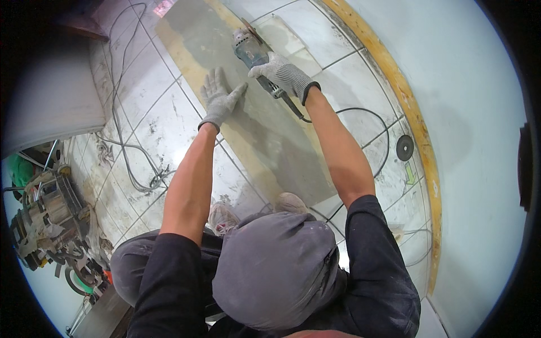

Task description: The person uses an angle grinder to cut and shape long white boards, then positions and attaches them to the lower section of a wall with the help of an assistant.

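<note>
A long grey slab [267, 135] with a tan band down its left side lies on the tiled floor in front of me. My left hand [220, 98], in a light grey knit glove, rests flat on it with the fingers spread. In my right hand [283, 76], also gloved, is a teal and black angle grinder [252, 53], gripped round its body. The grinder's disc [255, 32] shows edge-on at its far right side, over the slab's right edge. A black cord [293, 107] runs from the tool's rear end.
A loose black disc [404, 147] lies on the tiles at the right, by a yellowish strip [414, 112] along the white wall. Grey cables [121, 112] trail over the floor at the left. A dusty heap of tools [51, 211] stands at the lower left. My shoes touch the slab's near end.
</note>
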`<state>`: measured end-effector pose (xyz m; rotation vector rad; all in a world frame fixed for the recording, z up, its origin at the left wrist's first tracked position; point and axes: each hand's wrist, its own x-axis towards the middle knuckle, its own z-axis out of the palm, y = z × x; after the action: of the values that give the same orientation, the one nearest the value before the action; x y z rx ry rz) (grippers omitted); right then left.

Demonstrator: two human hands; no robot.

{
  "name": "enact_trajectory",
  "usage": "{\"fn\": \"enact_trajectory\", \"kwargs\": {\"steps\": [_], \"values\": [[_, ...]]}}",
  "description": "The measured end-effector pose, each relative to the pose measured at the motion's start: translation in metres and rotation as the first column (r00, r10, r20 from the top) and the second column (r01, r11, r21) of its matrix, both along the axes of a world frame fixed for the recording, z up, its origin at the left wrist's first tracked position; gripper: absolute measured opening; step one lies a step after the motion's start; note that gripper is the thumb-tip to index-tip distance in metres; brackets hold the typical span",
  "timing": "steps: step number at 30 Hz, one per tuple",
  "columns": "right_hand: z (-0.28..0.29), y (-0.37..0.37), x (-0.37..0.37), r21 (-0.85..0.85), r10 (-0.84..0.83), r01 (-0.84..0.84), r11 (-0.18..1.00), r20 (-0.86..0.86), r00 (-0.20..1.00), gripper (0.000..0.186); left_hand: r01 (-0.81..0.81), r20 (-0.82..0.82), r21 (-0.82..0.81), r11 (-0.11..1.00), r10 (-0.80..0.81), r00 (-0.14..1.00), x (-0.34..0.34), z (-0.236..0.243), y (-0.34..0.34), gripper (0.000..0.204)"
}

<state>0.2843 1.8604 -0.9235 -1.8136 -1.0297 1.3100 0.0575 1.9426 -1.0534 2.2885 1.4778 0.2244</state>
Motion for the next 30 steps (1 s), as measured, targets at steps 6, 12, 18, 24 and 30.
{"fn": "enact_trajectory", "kwargs": {"steps": [6,12,18,24,30], "values": [[-0.012,-0.009,0.004,0.018,0.009,-0.009,1.000,0.022,1.000,0.081,0.003,0.040,0.042,0.999,-0.004,0.999,0.001,-0.005,0.000,0.112],[-0.003,-0.016,0.002,0.009,-0.014,0.015,1.000,-0.063,0.998,0.078,0.005,0.044,0.034,0.999,-0.007,0.999,0.000,-0.005,0.001,0.113],[0.003,-0.013,0.002,0.007,-0.002,0.003,1.000,-0.049,0.999,0.075,0.002,0.029,0.037,0.999,-0.003,1.000,0.001,-0.004,0.002,0.113],[-0.003,-0.020,0.003,-0.025,-0.012,0.011,1.000,-0.039,0.999,0.080,0.001,0.059,0.042,0.999,-0.004,0.998,0.001,-0.003,0.001,0.114],[0.001,-0.032,0.005,-0.019,0.000,0.000,1.000,0.002,1.000,0.076,0.009,0.046,0.015,1.000,-0.010,0.999,0.001,0.001,0.000,0.114]]}}
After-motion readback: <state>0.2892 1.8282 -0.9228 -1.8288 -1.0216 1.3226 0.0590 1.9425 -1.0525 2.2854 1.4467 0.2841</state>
